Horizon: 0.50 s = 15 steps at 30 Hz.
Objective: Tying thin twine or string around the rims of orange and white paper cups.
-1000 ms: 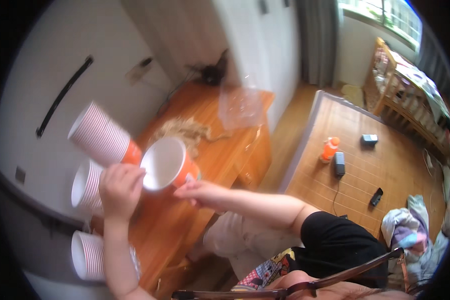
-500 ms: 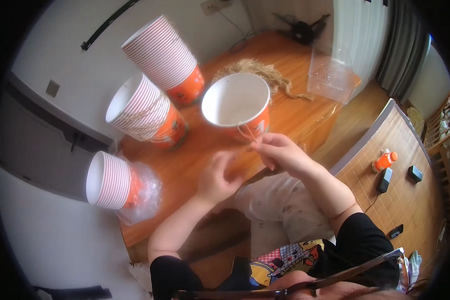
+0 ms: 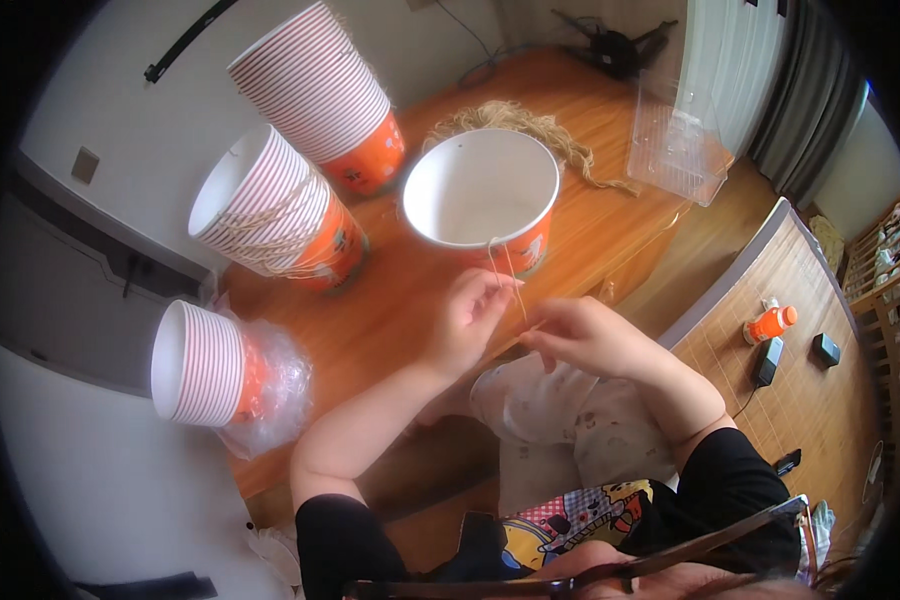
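Note:
An orange and white paper bucket [image 3: 530, 247] stands on the wooden table with its white mouth tilted toward me. A thin tan string [image 3: 519, 292] loops over its near rim and hangs down in front. My left hand [image 3: 473, 318] pinches the string just below the rim. Lower and to the right, my right hand [image 3: 588, 335] has thumb and forefinger closed on the hanging string. Behind the bucket lies a loose bundle of tan strings [image 3: 530, 128].
Left of the bucket stand a tall stack of paper buckets [image 3: 315, 85], another stack wound with string [image 3: 280, 215], and a shorter stack in clear plastic wrap [image 3: 205, 365]. A clear plastic box [image 3: 678, 145] sits at the table's far right corner. An orange bottle [image 3: 770, 323] is farther right.
My right hand has drawn down from the bucket's rim, pulling the string longer. My left hand has moved up and right to the string.

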Motion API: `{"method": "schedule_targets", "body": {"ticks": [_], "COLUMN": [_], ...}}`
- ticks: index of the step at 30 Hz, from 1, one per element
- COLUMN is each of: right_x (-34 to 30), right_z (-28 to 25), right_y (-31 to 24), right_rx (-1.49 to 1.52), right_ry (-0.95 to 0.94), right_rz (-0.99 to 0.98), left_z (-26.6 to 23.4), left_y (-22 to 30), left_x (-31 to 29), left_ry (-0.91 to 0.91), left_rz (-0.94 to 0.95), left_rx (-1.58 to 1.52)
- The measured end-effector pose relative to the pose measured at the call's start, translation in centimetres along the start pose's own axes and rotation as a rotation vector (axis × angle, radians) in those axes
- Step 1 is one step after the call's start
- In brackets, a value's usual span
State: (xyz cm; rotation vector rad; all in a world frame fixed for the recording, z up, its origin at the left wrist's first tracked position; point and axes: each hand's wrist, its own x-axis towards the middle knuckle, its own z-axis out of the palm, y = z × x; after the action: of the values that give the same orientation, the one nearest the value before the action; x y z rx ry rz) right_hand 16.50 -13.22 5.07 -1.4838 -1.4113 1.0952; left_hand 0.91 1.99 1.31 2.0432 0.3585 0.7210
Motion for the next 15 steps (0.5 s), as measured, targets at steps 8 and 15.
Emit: {"method": "schedule_targets", "body": {"ticks": [8,15], "right_x": [0.5,0.1], "right_z": [0.6,-0.4], "right_y": [1.0,0.0], "right_rx": [-0.304,-0.423], "right_ry": [0.049,0.34], "right_rz": [-0.139,-0.147], "left_z": [0.1,0.2], "left_y": [-1.0,-0.5], "left_x": [-0.9,-1.7], "left_ry": [-0.018,-0.059], "left_rz": [-0.161,-0.28], "left_rx": [-0.539,-0.74]}}
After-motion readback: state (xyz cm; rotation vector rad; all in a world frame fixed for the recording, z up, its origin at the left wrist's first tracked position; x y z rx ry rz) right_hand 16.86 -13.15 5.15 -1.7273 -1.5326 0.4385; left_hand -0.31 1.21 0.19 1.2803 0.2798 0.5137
